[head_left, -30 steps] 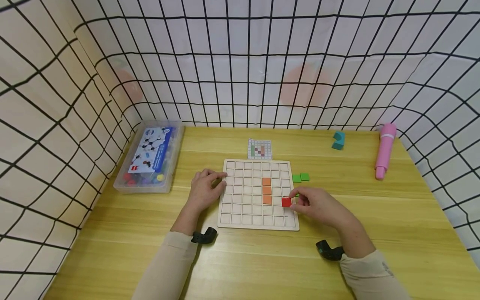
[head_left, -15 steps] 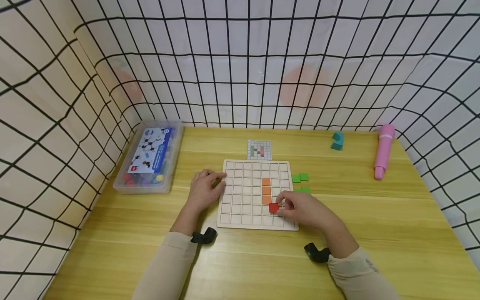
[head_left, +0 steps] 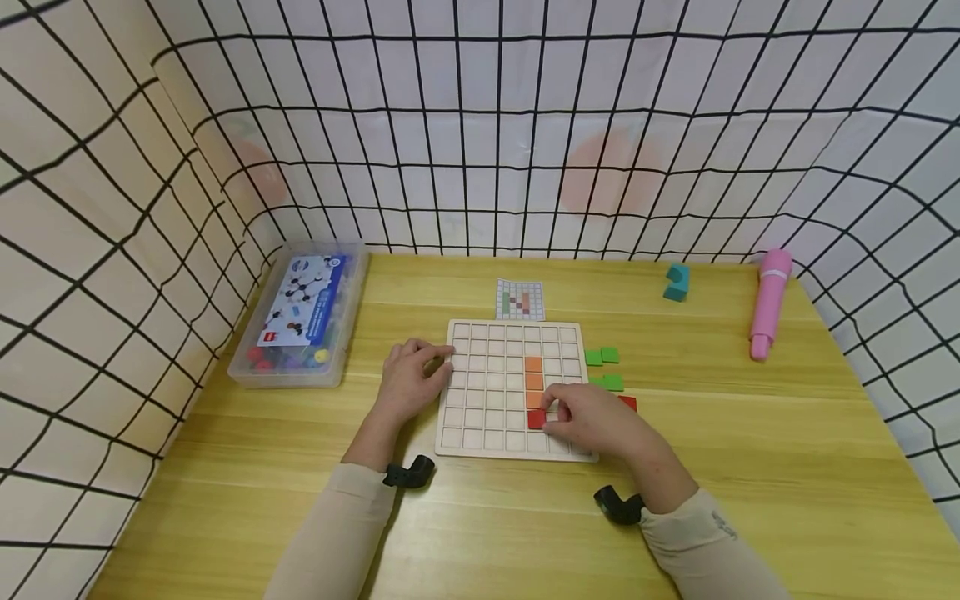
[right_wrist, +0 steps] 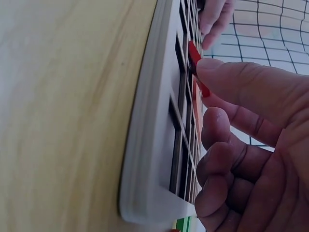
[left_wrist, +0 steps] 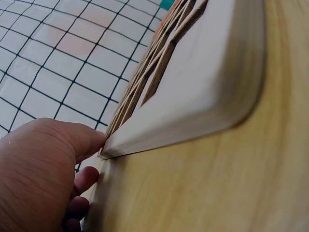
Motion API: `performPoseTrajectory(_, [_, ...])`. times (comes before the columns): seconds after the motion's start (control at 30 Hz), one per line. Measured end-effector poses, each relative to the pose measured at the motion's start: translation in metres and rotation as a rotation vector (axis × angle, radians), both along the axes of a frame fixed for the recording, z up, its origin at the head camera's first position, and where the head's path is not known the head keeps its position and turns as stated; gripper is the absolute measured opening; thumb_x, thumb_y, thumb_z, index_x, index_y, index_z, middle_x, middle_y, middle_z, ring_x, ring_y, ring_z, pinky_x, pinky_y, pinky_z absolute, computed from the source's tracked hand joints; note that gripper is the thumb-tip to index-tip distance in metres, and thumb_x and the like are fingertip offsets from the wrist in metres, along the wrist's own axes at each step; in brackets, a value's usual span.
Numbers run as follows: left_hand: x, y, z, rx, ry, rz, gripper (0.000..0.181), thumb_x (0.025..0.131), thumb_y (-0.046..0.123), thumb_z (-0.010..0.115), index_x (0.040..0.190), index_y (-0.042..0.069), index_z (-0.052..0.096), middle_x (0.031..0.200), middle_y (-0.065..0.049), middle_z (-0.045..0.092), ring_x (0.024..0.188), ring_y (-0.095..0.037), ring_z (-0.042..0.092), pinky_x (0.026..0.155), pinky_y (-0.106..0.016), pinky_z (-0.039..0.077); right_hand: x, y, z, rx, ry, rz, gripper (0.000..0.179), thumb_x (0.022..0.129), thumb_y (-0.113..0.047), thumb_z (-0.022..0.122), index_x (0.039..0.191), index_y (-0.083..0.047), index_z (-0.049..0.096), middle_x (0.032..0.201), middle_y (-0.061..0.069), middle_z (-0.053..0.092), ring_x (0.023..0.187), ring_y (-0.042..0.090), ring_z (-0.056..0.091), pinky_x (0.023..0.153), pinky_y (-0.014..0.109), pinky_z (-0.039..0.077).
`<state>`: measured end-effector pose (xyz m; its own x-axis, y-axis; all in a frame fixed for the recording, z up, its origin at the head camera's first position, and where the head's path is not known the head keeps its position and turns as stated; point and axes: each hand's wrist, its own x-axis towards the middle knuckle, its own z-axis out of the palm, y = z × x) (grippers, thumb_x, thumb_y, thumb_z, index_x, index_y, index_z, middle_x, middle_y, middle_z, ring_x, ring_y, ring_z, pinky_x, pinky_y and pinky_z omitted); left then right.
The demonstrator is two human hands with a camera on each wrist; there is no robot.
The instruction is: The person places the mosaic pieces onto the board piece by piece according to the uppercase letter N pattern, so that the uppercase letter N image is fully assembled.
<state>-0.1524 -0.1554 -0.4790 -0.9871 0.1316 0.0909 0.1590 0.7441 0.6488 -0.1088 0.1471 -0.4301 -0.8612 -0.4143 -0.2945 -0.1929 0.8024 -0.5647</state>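
Observation:
A square wooden grid board (head_left: 516, 450) lies flat on the table. In one of its columns sit orange tiles (head_left: 533, 382). My right hand (head_left: 600, 419) pinches a red square tile (head_left: 536, 419) by its right side, just below the lowest orange one. The right wrist view shows that red tile (right_wrist: 193, 55) tilted between thumb and index finger, with the other fingers curled in. My left hand (head_left: 408, 379) rests at the board's left edge, its thumb and index fingertips touching it. In the left wrist view the thumb (left_wrist: 89, 140) presses against the board's side.
Right of the board lie several green tiles (head_left: 610, 356) and another red tile (head_left: 628, 403), partly hidden. A printed grid card (head_left: 520, 300) lies behind the board. Farther out are a clear plastic box (head_left: 300, 300), a teal block (head_left: 677, 282) and a pink microphone-shaped object (head_left: 770, 304).
My right hand has carried the red tile leftward over the board, from its right side to the square below the orange tiles. The left hand stays put.

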Motion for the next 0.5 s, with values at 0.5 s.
performPoseTrajectory(0.5, [0.0, 0.0, 0.002, -0.008, -0.009, 0.004, 0.034, 0.098, 0.033, 0.063, 0.13, 0.023, 0.072, 0.12, -0.008, 0.062, 0.105, -0.029, 0.047, 0.099, -0.049, 0.033, 0.0, 0.009, 0.003, -0.017, -0.041, -0.043, 0.026, 0.089, -0.023, 0.079, 0.111, -0.018, 0.068, 0.078, -0.001, 0.055, 0.065, 0.016, 0.049, 0.058, 0.028, 0.039])
